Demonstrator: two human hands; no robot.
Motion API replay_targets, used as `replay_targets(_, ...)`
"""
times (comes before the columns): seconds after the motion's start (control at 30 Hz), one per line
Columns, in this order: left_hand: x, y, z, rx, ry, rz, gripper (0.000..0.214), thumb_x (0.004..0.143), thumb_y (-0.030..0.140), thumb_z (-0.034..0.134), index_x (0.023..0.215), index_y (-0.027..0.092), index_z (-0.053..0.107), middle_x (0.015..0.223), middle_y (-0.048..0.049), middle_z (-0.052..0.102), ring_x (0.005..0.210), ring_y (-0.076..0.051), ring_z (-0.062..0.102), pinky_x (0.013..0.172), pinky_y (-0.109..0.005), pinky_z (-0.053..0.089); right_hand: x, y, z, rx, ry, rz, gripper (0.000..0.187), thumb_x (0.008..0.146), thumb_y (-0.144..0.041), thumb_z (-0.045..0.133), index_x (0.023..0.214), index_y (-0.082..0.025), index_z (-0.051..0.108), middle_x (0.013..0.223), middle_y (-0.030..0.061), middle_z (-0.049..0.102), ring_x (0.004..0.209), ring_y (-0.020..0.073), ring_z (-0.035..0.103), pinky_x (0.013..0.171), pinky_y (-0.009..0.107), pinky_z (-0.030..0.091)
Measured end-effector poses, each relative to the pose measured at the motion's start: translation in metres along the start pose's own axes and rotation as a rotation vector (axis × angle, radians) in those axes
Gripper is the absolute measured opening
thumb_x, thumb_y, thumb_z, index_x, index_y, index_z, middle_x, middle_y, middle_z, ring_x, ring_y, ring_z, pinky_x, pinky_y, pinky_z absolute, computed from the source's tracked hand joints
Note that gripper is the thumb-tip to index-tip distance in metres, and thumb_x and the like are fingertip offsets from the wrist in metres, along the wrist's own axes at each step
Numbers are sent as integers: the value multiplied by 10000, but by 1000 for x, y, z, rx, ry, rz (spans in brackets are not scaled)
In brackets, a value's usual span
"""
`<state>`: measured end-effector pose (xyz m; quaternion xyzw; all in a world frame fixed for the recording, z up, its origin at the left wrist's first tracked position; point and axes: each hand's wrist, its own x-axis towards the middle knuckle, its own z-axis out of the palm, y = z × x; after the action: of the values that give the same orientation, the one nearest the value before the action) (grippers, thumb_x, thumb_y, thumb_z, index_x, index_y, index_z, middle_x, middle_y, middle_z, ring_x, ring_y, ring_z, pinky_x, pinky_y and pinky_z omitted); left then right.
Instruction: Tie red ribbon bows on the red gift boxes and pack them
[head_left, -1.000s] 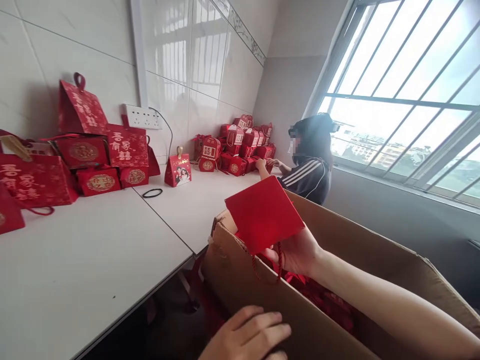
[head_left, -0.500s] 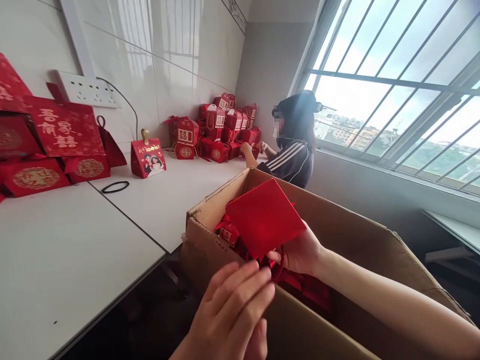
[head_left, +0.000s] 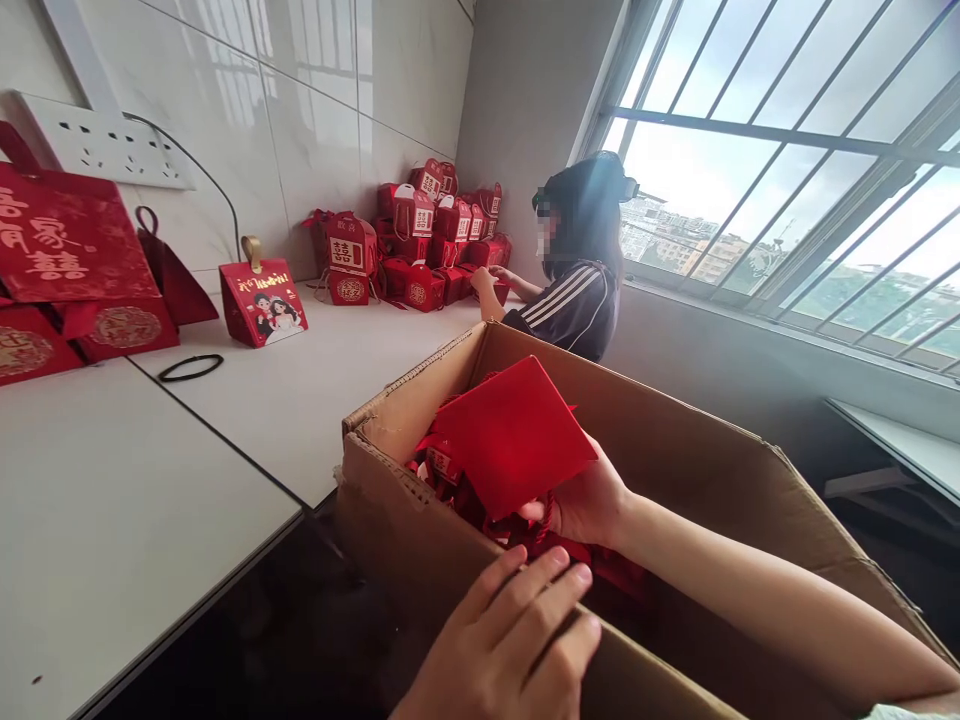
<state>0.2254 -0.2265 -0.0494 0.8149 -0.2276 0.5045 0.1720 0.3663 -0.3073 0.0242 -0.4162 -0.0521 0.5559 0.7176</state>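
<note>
Our right hand (head_left: 592, 505) held the likely light, crushable red gift box (head_left: 517, 435) by its four-o'clock side; our left hand (head_left: 514, 640) curled loosely.

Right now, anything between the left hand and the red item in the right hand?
Partly: the carton's near rim runs by the left hand, and the red cord shows beside the right hand below the red item. Above the rim, nothing visible blocks.

The red box (head_left: 517, 440) I hold looks like smooth, stiff paper, and the twisty cord (head_left: 546, 518) under it looks like cloth. The big carton (head_left: 637, 420) is dull brown cardboard with rough edges. The wall tiles (head_left: 307, 160) are shiny.
</note>
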Motion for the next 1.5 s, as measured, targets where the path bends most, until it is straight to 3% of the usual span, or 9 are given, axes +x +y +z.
replay_targets(0.17, -3, -6, 4, -62, 17, 0, 292, 744, 76, 457, 974, 136, 625, 1021, -22, 684, 1069, -138, 563, 1012, -272, 366, -7, -9, -26, -365, 165, -275, 453, 832, -572, 401, 1056, -190, 499, 931, 64, 628, 807, 201, 614, 704, 366, 524)
replay_targets(0.3, -9, -2, 16, -108, 130, -51, 299, 716, 57, 422, 928, 110, 626, 941, -56, 695, 1038, -152, 571, 1018, -301, 332, -24, -31, -75, -1179, 595, -748, 561, 729, -569, 568, 1140, -224, 403, 1084, 73, 551, 963, 245, 556, 856, 421, 447)
replay_targets(0.47, -14, 0, 33, -145, 228, -61, 314, 686, 49, 407, 918, 95, 615, 920, -79, 679, 1052, -164, 554, 1032, -331, 288, -50, -45, -131, -1951, 895, -602, 719, 659, -570, 607, 1231, -201, 373, 1250, 152, 390, 836, 289, 586, 714, 477, 484)
replay_targets(0.53, -17, -1, 37, -150, 236, -60, 315, 684, 44, 405, 916, 93, 613, 927, -84, 673, 1060, -166, 547, 1038, -340, 274, -56, -48, -145, -1941, 902, -509, 743, 636, -542, 641, 1250, -215, 377, 1281, 148, 357, 825, 278, 593, 726, 482, 491)
replay_targets(0.63, -18, -2, 36, -148, 213, -55, 314, 685, 38, 410, 920, 97, 610, 936, -83, 671, 1067, -163, 542, 1042, -336, 268, -59, -55, -154, -1405, 892, -293, 650, 672, -548, 622, 1199, -230, 413, 1203, 124, 453, 874, 259, 594, 769, 460, 506)
replay_targets(0.9, -16, 0, 29, -125, 185, -61, 308, 696, 25, 416, 928, 100, 604, 910, -85, 683, 1065, -161, 546, 1041, -331, 278, -50, -59, -140, -246, 441, 110, 546, 858, -653, 192, 1012, -209, 470, 831, 52, 605, 721, 171, 622, 627, 321, 547)
replay_targets(1.13, -15, 0, 28, -120, 162, -65, 316, 695, 24, 418, 941, 104, 600, 914, -86, 686, 1067, -159, 543, 1038, -332, 284, -49, -53, -147, -419, 418, 131, 620, 837, -689, 169, 1040, -181, 461, 847, 83, 606, 720, 181, 620, 701, 371, 542)
replay_targets(1.3, -14, 0, 27, -113, 167, -66, 305, 705, 40, 415, 943, 102, 595, 919, -95, 688, 1064, -162, 546, 1040, -334, 287, -53, -59, -194, -1204, 730, -183, 680, 725, -595, 550, 1229, -198, 324, 1205, 138, 485, 1043, 263, 551, 862, 459, 484)
replay_targets(1.5, -12, 2, 28, -102, 194, -91, 308, 711, 53, 399, 943, 124, 589, 912, -75, 689, 1034, -156, 566, 1034, -322, 300, -39, -29, -241, -1482, 837, -258, 815, 472, -282, 779, 1188, -150, 413, 1294, 159, 360, 1281, 326, 300, 1077, 449, 235)
